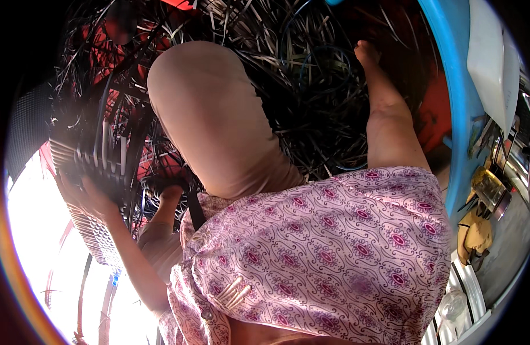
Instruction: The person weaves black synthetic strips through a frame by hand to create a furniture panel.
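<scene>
At the left, my left hand lies against a partly woven piece of pale and dark flat strips, its thumb apart from the fingers. The hand seems to grip the piece, though glare and haze blur the fingertips. Loose strip ends stand up beside the hand. My right arm stretches forward over a heap of dark plastic strips. At its end my right hand is closed and partly in shadow; what it holds cannot be made out.
My bent knee in beige trousers rises between my arms. A foot in a dark sandal rests near the woven piece. The blue frame curves along the right. Beyond it are a white container and a tan bag.
</scene>
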